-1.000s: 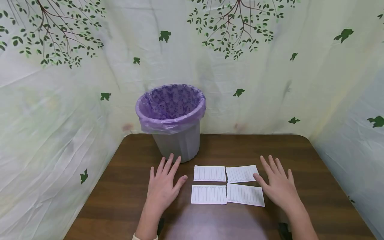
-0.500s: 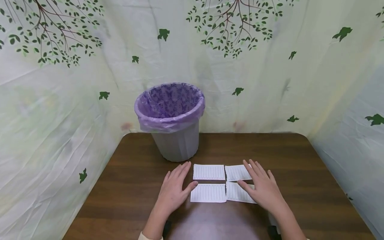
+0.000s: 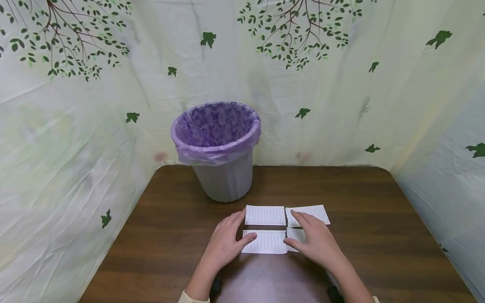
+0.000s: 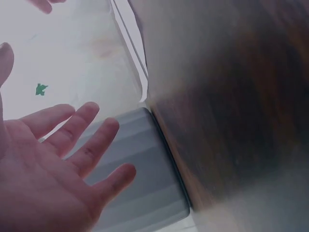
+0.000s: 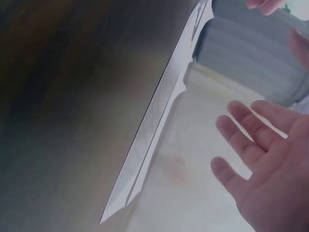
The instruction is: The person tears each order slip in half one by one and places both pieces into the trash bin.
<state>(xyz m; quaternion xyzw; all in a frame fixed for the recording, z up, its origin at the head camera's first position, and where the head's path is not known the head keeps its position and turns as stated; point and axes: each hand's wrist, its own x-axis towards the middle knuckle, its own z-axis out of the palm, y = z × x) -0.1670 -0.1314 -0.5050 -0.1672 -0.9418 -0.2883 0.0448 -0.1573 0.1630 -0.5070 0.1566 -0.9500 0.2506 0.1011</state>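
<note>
Several ruled paper pieces lie in two rows on the table: the back left piece [image 3: 265,215], the front left piece [image 3: 264,243], the back right piece [image 3: 312,212] and the front right piece [image 3: 295,235]. My left hand [image 3: 226,240] is at the left side of them, its thumb overlapping the front left piece in the head view. Over the right-hand pieces is my right hand [image 3: 316,240], covering much of the front right one. Both wrist views show relaxed, spread fingers with nothing in the left palm [image 4: 43,179] or the right palm [image 5: 280,169].
A grey wastebasket [image 3: 227,179] with a purple bag liner [image 3: 216,155] over its rim stands behind the papers, to the left. The brown wooden table [image 3: 151,235] meets a leaf-printed cloth backdrop [image 3: 329,92] at its far edge.
Both hands have moved inward toward each other. The right hand has come left from beside the papers to above the right-hand pieces; the left hand has shifted right. The papers stay put.
</note>
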